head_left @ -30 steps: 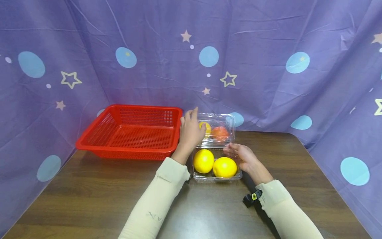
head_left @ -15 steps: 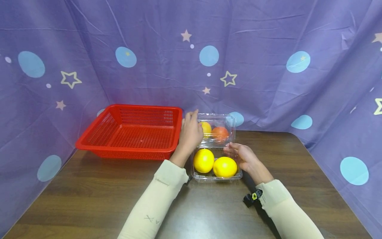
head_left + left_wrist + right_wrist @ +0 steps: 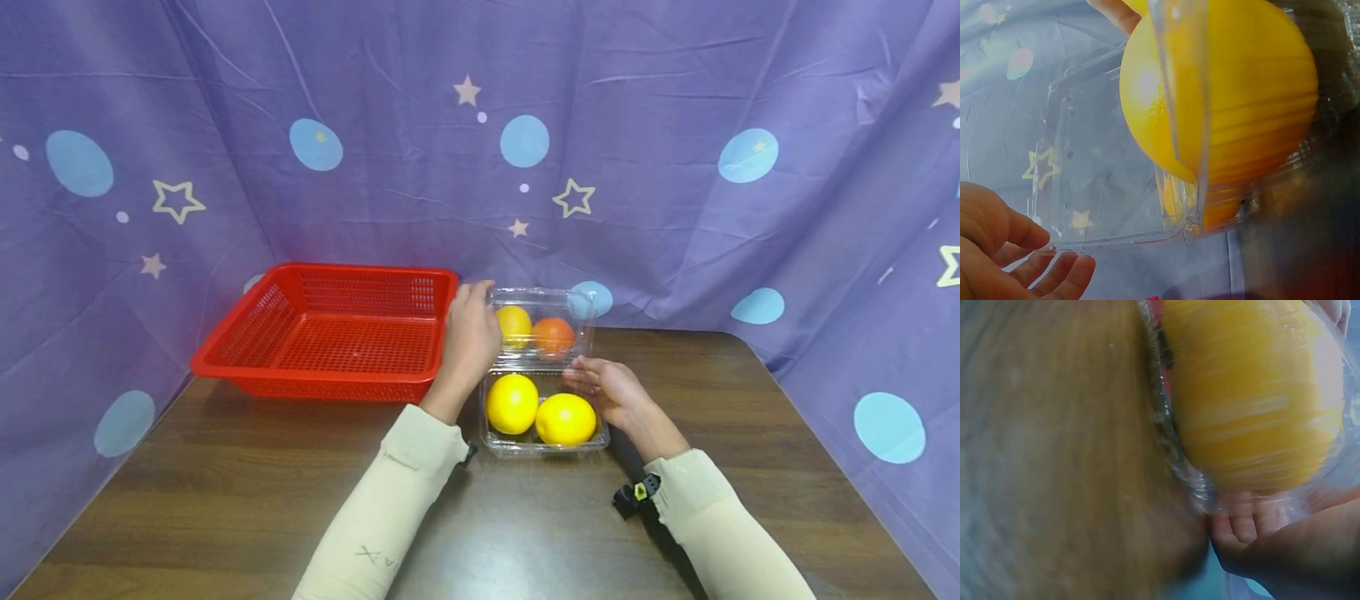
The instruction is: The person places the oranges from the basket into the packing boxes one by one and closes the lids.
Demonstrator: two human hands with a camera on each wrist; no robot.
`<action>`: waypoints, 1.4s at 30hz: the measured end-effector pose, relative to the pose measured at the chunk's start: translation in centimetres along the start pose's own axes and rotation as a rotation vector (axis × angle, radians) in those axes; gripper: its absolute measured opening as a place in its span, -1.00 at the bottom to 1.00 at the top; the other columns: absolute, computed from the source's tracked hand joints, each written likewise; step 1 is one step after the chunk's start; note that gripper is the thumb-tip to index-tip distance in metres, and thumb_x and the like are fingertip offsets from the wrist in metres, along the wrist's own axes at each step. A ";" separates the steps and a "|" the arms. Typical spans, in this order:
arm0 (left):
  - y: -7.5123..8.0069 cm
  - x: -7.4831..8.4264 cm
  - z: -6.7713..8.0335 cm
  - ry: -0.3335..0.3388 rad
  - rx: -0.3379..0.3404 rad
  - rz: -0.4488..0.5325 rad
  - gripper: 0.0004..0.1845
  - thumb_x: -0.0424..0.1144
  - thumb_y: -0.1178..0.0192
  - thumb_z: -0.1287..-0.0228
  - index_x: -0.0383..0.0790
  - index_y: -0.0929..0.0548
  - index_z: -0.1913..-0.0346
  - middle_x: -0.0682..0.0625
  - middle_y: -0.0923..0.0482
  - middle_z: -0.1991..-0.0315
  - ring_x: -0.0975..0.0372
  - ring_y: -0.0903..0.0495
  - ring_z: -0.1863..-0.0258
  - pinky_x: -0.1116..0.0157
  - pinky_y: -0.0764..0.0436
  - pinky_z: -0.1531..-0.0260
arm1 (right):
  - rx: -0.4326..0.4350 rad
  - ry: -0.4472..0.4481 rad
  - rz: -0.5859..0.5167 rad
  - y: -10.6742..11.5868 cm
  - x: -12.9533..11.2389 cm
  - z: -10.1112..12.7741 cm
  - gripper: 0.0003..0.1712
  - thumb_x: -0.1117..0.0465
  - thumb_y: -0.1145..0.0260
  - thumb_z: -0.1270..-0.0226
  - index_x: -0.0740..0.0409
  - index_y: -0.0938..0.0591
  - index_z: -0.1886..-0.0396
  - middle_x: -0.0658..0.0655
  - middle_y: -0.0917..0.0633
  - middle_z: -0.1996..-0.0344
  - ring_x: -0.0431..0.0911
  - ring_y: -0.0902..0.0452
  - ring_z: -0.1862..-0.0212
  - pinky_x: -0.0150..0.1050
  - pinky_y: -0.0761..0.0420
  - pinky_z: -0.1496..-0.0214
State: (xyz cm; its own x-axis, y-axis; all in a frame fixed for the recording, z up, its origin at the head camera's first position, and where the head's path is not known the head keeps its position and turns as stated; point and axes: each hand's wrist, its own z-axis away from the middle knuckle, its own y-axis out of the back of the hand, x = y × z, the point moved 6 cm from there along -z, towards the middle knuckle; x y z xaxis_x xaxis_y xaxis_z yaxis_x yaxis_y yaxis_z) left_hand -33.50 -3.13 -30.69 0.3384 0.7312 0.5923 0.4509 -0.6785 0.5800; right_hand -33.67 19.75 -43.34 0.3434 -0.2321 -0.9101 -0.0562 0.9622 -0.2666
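A clear plastic clamshell box (image 3: pixel 543 450) stands on the table with two round yellow oranges (image 3: pixel 512 404) in its base. Its hinged lid (image 3: pixel 543 297) is raised at the back. My left hand (image 3: pixel 471 333) is at the lid's upper left corner; in the left wrist view thumb and fingers (image 3: pixel 1075 275) pinch the lid's edge. At the box's right side, my right hand (image 3: pixel 615 393) rests with fairly straight fingers against the wall. In the right wrist view those fingers (image 3: pixel 1244 522) touch the plastic beside an orange (image 3: pixel 1260 400).
Through the lid show another yellow fruit (image 3: pixel 514 325) and a red-orange fruit (image 3: pixel 553 336). Left of the box stands a red slotted plastic basket (image 3: pixel 322 372), close by my left hand. A purple patterned curtain (image 3: pixel 660 208) hangs behind the wooden table (image 3: pixel 247 467).
My left hand has drawn slightly left and its fingers have come in onto the lid's corner. The lid has shifted a little; the right hand has hardly moved.
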 end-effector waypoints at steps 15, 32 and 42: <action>1.0 0.6 1.3 -0.088 0.023 0.021 -0.74 -0.44 -0.14 -0.44 -0.31 -0.67 -0.11 -0.18 -0.62 0.10 -0.01 -0.62 0.09 0.03 -0.60 -0.01 | 0.106 0.265 0.503 0.5 -5.6 2.8 -0.43 0.12 -0.21 -0.56 0.41 -0.36 -0.34 0.25 -0.52 -0.12 0.10 -0.46 -0.16 -0.01 -0.41 -0.32; 3.1 1.0 4.5 -0.278 -0.018 -0.023 -0.78 -0.40 -0.20 -0.41 -0.32 -0.68 -0.05 -0.13 -0.62 0.12 0.05 -0.64 0.15 0.08 -0.65 0.12 | 0.140 0.690 0.984 -2.4 -10.6 8.6 -0.52 0.21 -0.33 -0.46 0.28 -0.49 -0.28 0.42 -0.66 -0.11 0.28 -0.63 -0.12 0.19 -0.55 -0.21; 3.8 1.7 6.4 -0.340 -0.092 -0.053 -0.85 -0.41 -0.28 -0.36 -0.28 -0.67 0.05 -0.09 -0.63 0.15 0.05 -0.62 0.18 0.10 -0.65 0.14 | 0.178 0.962 1.246 -3.8 -10.1 11.2 -0.80 0.42 -0.39 -0.31 0.35 -0.61 0.10 0.27 -0.67 0.24 0.13 -0.59 0.15 0.07 -0.60 0.07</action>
State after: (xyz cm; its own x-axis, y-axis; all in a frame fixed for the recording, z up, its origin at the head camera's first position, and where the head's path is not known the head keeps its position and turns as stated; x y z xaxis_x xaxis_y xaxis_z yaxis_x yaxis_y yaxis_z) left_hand -25.95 -4.04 -31.07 0.5790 0.7371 0.3486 0.4046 -0.6309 0.6620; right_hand -26.42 20.03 -29.61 -0.5335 0.7494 -0.3922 0.2922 0.5985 0.7459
